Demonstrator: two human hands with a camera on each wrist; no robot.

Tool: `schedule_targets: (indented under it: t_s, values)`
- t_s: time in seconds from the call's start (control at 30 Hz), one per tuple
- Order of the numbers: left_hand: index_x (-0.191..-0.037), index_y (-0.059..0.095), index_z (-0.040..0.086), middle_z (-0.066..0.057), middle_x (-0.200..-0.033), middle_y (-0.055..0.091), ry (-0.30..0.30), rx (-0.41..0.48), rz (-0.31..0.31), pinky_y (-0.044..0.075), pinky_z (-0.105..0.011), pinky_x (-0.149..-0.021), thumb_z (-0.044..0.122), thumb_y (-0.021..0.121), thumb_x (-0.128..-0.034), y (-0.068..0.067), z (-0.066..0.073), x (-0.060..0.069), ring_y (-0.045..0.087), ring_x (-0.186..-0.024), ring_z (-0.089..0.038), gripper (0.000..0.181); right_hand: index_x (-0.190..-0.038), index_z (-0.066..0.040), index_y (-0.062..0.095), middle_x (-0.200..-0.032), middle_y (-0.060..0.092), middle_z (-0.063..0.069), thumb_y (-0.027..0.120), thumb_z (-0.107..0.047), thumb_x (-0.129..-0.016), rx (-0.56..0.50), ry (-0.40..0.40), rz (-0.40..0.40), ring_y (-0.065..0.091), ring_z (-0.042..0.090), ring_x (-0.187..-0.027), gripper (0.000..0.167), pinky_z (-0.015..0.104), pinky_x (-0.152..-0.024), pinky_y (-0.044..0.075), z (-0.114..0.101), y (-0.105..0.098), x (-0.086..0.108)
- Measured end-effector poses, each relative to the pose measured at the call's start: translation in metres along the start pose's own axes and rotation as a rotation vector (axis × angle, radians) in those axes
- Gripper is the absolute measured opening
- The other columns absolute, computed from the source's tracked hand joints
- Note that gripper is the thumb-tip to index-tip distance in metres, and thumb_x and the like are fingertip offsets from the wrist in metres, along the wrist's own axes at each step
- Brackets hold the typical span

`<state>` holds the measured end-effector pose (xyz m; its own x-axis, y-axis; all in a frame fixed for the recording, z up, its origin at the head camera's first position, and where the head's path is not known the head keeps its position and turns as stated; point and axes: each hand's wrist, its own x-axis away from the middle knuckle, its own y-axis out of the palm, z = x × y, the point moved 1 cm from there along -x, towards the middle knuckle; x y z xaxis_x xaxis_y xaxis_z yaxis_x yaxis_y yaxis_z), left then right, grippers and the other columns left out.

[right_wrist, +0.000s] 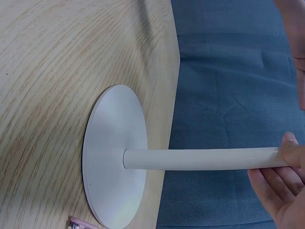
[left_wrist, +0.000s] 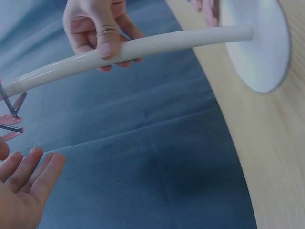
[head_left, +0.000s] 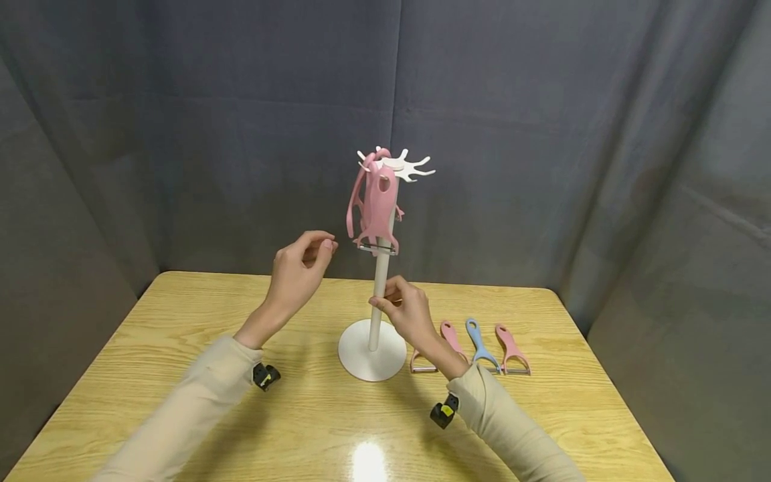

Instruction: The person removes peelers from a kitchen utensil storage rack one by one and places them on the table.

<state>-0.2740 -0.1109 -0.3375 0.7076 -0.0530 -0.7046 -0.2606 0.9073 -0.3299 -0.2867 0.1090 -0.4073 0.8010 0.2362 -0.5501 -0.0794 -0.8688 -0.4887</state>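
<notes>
From where I stand, the right hand [head_left: 412, 311] has its thumb and fingers closed round the white pole [head_left: 382, 269], gripping it below the hanging peelers and above the round base [head_left: 357, 356]. The left hand [head_left: 297, 271] is up in the air to the left of the pole, fingers relaxed and a little bent, near the peelers but apart from them. Over the hands, the pole's top spreads into white hooks [head_left: 394, 163]. On their left side hangs a bunch of pink peelers, overlapping so much that I can't count them; the front peeler [head_left: 381, 209] hangs blade down. The base sits flat on the wooden table [head_left: 205, 321]. To its right lie more peelers: a pink one [head_left: 424, 369] partly hidden behind the right hand, another pink one [head_left: 450, 334], a blue one [head_left: 476, 338] and a last pink one [head_left: 508, 341]. Behind everything hangs a grey curtain [head_left: 271, 134].
</notes>
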Motion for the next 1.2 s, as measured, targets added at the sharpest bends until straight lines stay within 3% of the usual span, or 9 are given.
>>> schedule_targets:
  t_s: [0.43,0.67,0.97,1.2]
  values:
    - [-0.117,0.065,-0.001,-0.013,-0.109,0.071,0.017,0.093,0.090,0.058,-0.041,-0.084,0.016,0.056,-0.1020,0.002,0.013,-0.022,0.070,-0.099,-0.025,0.025,-0.093,-0.002,0.064,-0.082,0.069,0.007,0.079,-0.008,-0.083,0.005,-0.011,-0.004,0.068,0.020,-0.074,0.018,0.033,-0.068,0.060,-0.001,-0.001,-0.001]
    - [-0.127,0.057,-0.004,-0.018,-0.120,0.065,0.019,0.144,0.042,0.054,-0.048,-0.090,0.013,0.049,-0.1052,0.008,0.017,-0.029,0.063,-0.109,-0.033,0.029,-0.093,-0.002,0.063,-0.082,0.069,0.007,0.078,-0.008,-0.084,0.003,-0.007,-0.009,0.068,0.020,-0.074,0.018,0.032,-0.068,0.060,-0.001,-0.001,0.001]
    - [-0.140,0.045,-0.004,-0.019,-0.137,0.054,-0.005,0.226,-0.012,0.041,-0.045,-0.107,0.011,0.041,-0.1076,0.016,0.022,-0.039,0.051,-0.127,-0.029,0.036,-0.093,-0.002,0.063,-0.082,0.068,0.007,0.078,-0.008,-0.085,-0.007,-0.011,-0.012,0.068,0.020,-0.074,0.018,0.032,-0.068,0.060,-0.002,-0.001,0.002]
    - [-0.142,0.041,-0.006,-0.024,-0.140,0.049,-0.005,0.277,-0.008,0.041,-0.049,-0.106,0.007,0.039,-0.1072,0.020,0.028,-0.042,0.049,-0.127,-0.034,0.037,-0.094,-0.002,0.063,-0.083,0.068,0.007,0.077,-0.008,-0.086,0.004,-0.026,-0.013,0.068,0.019,-0.074,0.018,0.030,-0.068,0.060,-0.001,-0.001,0.001]
